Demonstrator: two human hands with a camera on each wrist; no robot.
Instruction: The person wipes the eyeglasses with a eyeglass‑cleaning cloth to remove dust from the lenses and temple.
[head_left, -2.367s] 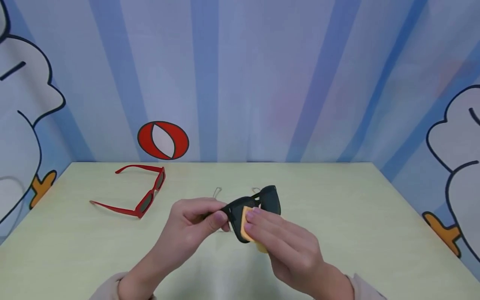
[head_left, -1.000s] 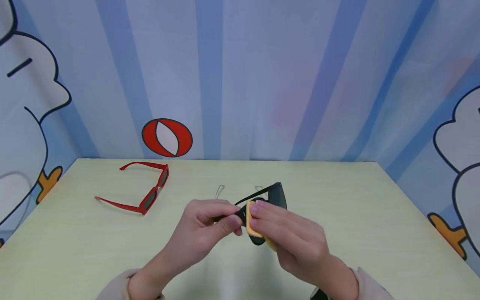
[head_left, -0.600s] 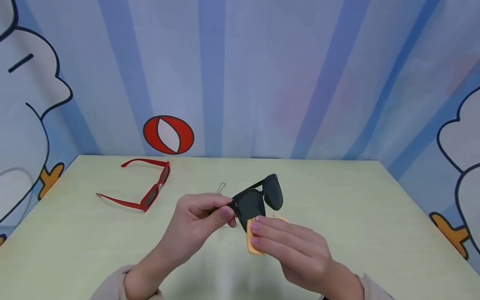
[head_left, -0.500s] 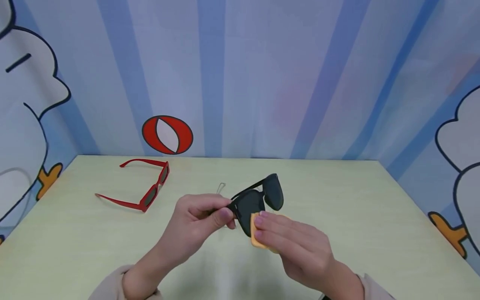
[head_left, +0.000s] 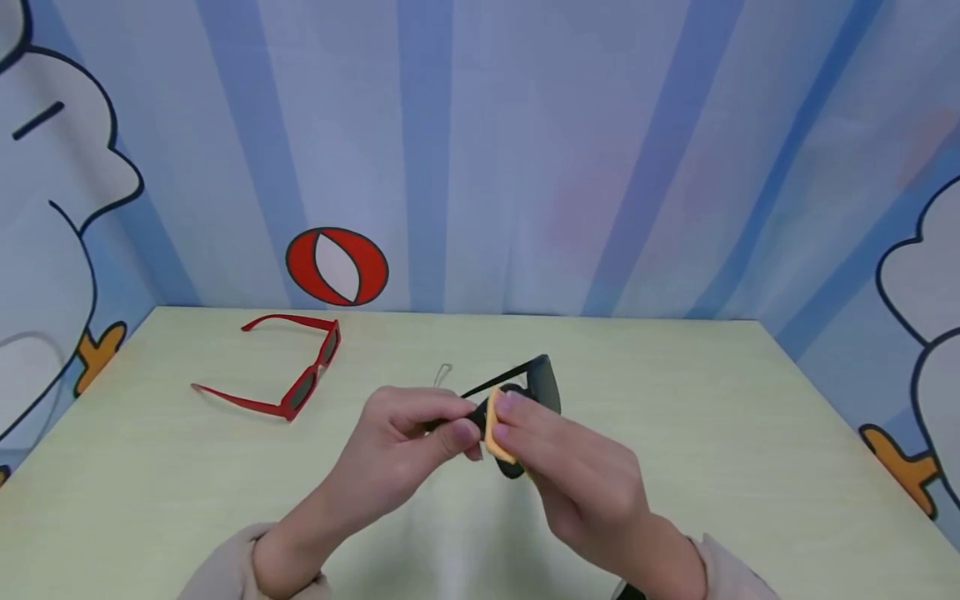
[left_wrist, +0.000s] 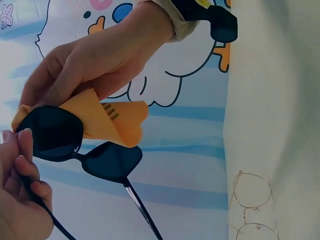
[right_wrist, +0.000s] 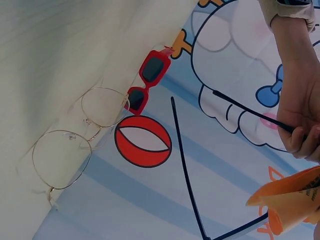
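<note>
My left hand (head_left: 408, 450) pinches a pair of black sunglasses (head_left: 546, 385) at the hinge end of the near lens, thumb in front. They are held up over the table with both temples unfolded. A folded orange cloth (head_left: 495, 429) is gripped in my right hand (head_left: 596, 479), whose fingers press it against the near lens. From the left wrist view, the cloth (left_wrist: 117, 120) wraps behind that lens (left_wrist: 52, 135), with small dark print on one flap. The right wrist view catches the cloth (right_wrist: 290, 200) and a long black temple (right_wrist: 185, 165).
Red sunglasses (head_left: 302, 390) lie unfolded at the table's back left. Thin wire-rimmed glasses (right_wrist: 91, 145) rest on the table (head_left: 675, 417) beyond my hands, mostly hidden in the head view. A cartoon-printed curtain (head_left: 525, 167) stands along the back and sides.
My right hand has moved the cloth up and left across the near lens, from its lower edge. The sunglasses have turned more edge-on. The red sunglasses stay where they were.
</note>
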